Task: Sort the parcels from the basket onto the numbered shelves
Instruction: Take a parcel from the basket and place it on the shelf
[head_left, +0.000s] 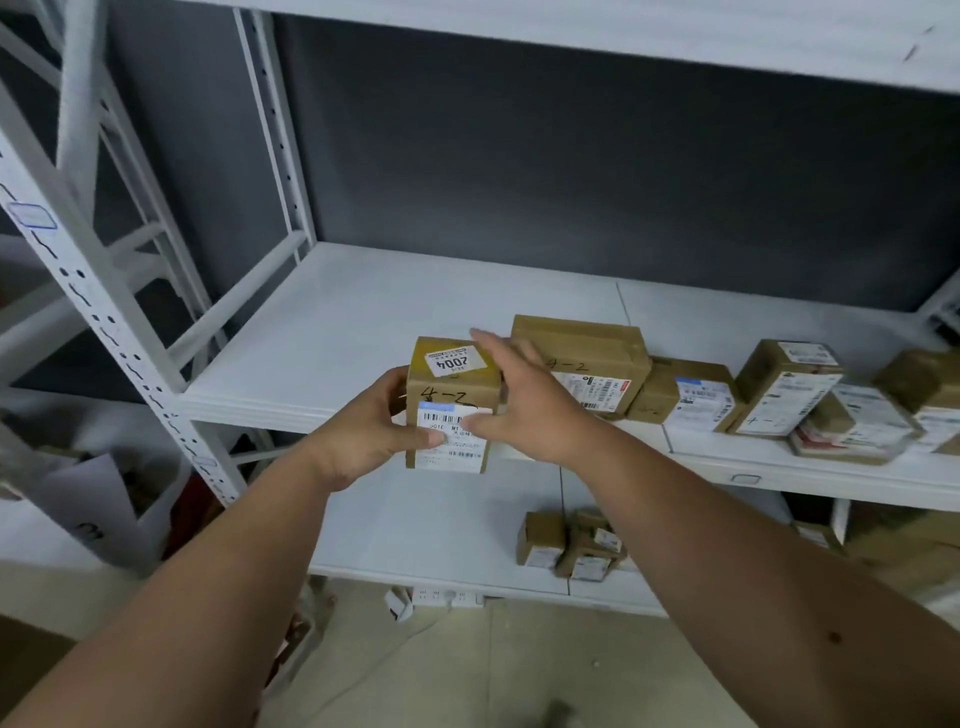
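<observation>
Small brown box (451, 410), marked "4-2" with a "2004" sticker on top, stands upright at the front edge of the white shelf (332, 332). Left hand (363, 431) grasps its left side, thumb curled across the white barcode label; right hand (524, 395) lies against its right side, fingers (491, 345) straight and loose over the top corner, thumb touching the label. Just right, a row of labelled boxes (587, 364) along the same shelf; more small boxes (571, 545) on the shelf below.
</observation>
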